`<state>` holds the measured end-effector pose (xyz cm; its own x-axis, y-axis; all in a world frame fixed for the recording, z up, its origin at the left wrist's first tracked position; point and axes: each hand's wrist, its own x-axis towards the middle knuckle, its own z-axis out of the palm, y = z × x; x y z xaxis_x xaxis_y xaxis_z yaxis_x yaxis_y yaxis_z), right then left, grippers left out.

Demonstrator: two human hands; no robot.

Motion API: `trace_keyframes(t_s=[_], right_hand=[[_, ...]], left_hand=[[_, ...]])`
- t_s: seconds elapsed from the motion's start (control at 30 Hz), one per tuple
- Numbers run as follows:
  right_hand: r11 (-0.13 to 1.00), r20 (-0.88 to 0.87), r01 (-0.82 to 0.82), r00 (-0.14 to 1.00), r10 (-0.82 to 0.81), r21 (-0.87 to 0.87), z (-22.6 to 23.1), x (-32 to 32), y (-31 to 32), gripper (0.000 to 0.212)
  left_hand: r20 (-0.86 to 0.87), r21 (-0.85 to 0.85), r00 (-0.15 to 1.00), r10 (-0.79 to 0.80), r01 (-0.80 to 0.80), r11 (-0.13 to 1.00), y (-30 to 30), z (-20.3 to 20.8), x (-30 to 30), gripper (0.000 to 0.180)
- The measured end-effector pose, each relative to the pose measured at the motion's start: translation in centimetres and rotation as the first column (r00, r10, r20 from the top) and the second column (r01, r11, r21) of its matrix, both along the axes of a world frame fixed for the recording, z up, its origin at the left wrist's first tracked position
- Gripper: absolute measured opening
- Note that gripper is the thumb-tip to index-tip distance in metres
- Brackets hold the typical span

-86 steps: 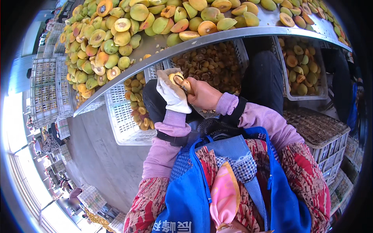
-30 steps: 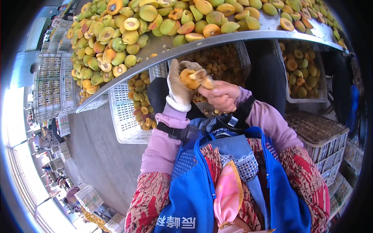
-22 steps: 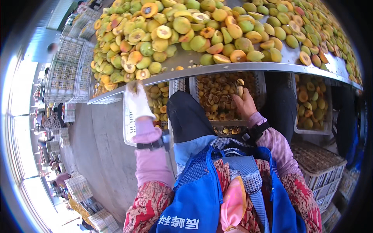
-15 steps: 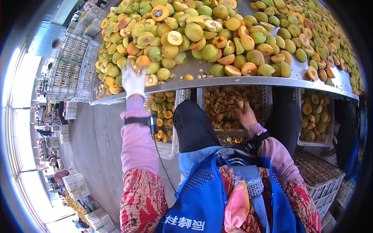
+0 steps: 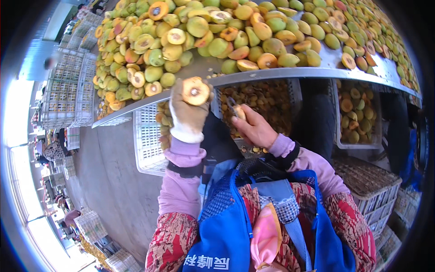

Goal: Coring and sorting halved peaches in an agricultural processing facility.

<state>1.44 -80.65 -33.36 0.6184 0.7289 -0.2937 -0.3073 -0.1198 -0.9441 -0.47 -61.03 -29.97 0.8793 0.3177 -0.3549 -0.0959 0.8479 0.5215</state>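
Left hand, in a white fabric glove, was closed round a halved fruit w/ cut face up, pit showing, held right at the curved metal table edge. Right hand, bare, was curled shut on a small pitting tool, just beside the left, fingers tucked. Little open room: both hands sat in the gap betw. table rim above and the person's dark-trousered knees below. White perforated plastic crate w/ fruit halves stood under the table to the left, a crate of pits directly behind the hands, another crate to the right. Round green-yellow fruit pile covered the tabletop. Bare concrete floor lay left.
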Motion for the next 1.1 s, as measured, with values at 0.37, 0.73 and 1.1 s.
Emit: trace_keyframes(t_s=[0.37, 0.73, 1.1], right_hand=[[0.980, 0.371, 0.081, 0.928, -0.007, -0.182, -0.9, -0.8, -0.6, 0.035], [0.964, 0.368, 0.091, 0.930, 0.008, -0.251, -1.5, -0.6, 0.5, 0.035], [0.992, -0.059, -0.019, 0.998, 0.011, -0.124, -1.1, 0.8, -0.1, 0.027]], left_hand=[[-0.022, 0.207, 1.000, -0.019, 0.023, 0.978, -7.4, -4.5, -0.8, 0.034], [-0.108, 0.324, 0.977, 0.184, -0.141, 0.935, -8.0, -6.2, 0.1, 0.038], [-0.126, 0.360, 0.989, 0.073, -0.023, 0.933, -7.4, -5.6, 0.3, 0.039]])
